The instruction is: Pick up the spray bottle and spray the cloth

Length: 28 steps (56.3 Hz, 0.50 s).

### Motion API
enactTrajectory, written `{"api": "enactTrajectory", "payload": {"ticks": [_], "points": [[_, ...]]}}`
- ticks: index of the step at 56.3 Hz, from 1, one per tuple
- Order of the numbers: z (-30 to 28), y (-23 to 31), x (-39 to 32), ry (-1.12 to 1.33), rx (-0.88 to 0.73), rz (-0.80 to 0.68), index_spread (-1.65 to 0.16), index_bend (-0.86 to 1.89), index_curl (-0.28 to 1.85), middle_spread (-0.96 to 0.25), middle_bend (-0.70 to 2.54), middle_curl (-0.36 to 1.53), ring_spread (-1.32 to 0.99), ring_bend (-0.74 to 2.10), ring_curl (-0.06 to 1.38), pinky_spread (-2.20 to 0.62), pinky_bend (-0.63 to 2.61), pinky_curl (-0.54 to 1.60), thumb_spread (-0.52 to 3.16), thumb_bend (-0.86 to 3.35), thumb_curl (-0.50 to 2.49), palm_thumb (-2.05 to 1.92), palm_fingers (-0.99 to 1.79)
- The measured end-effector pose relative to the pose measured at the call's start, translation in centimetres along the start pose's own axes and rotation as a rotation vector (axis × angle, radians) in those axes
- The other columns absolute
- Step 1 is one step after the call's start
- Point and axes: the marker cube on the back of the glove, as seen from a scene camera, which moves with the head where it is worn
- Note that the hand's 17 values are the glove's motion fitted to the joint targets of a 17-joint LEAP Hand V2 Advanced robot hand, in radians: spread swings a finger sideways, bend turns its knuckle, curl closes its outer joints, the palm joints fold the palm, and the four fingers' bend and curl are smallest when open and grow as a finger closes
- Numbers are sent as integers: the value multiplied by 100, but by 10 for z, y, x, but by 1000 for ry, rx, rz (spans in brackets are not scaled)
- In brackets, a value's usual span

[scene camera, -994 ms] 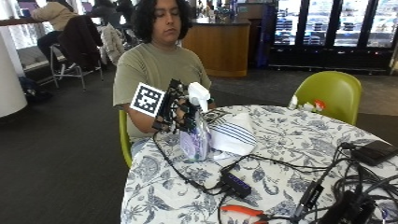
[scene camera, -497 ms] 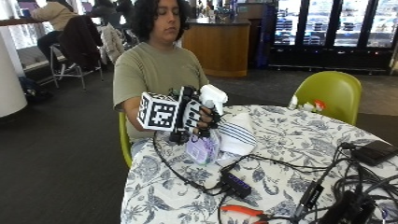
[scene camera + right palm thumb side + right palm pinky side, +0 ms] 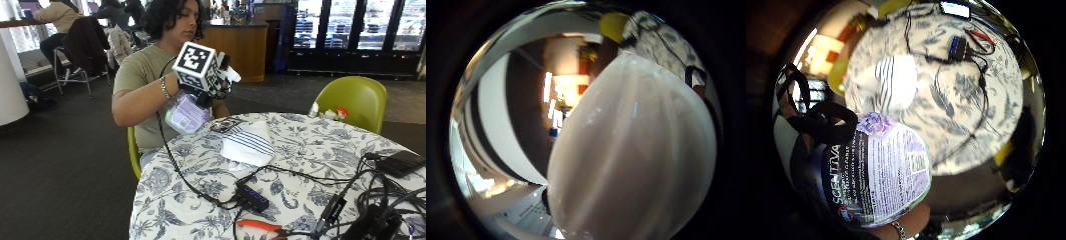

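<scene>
Holding the spray bottle (image 3: pixel 188 113) aloft, the gloved right hand (image 3: pixel 212 82) has its fingers curled round the neck, near the person's chest. White striped cloth (image 3: pixel 247 144) lies flat on the floral surface (image 3: pixel 319 165), below and just beside the bottle, apart from it.

Olive tee, wrist bracelet (image 3: pixel 164 88) — black-gloved hand (image 3: pixel 212 86)
</scene>
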Motion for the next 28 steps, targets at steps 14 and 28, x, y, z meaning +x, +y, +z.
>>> {"api": "enactTrajectory", "payload": {"ticks": [14,28], "points": [[31,-34,-2,477,-254,340,-24,25,50,-17,61,55,-19,64,47,-21,38,40,44,-3,68,99,133],[72,-79,35,723,-412,587,-24,23,53,-17,62,55,-19,64,47,-21,39,40,44,-3,71,98,132]]}}
